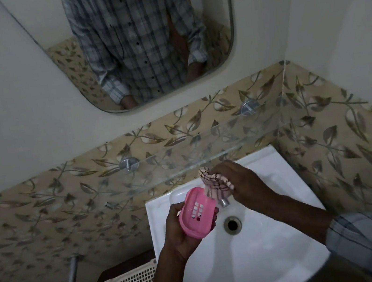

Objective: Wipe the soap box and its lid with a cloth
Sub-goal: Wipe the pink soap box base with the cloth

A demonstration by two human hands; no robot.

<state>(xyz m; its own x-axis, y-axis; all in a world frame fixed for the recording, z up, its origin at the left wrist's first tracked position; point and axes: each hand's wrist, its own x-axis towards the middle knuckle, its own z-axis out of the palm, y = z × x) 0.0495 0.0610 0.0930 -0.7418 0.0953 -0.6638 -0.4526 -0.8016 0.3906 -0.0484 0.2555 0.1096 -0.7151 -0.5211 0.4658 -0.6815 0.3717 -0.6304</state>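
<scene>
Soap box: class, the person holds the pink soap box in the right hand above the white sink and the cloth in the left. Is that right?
Not quite. The head view shows the hands swapped: the left hand holds the pink soap box above the white sink, and the right hand holds the cloth.

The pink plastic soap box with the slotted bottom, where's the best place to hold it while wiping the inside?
Probably from underneath, by its long sides, as the left hand does now. The pink plastic soap box is a shallow oval tray tilted open side up, so that grip leaves the slotted inside free for the checked cloth bunched in the right hand.
</scene>
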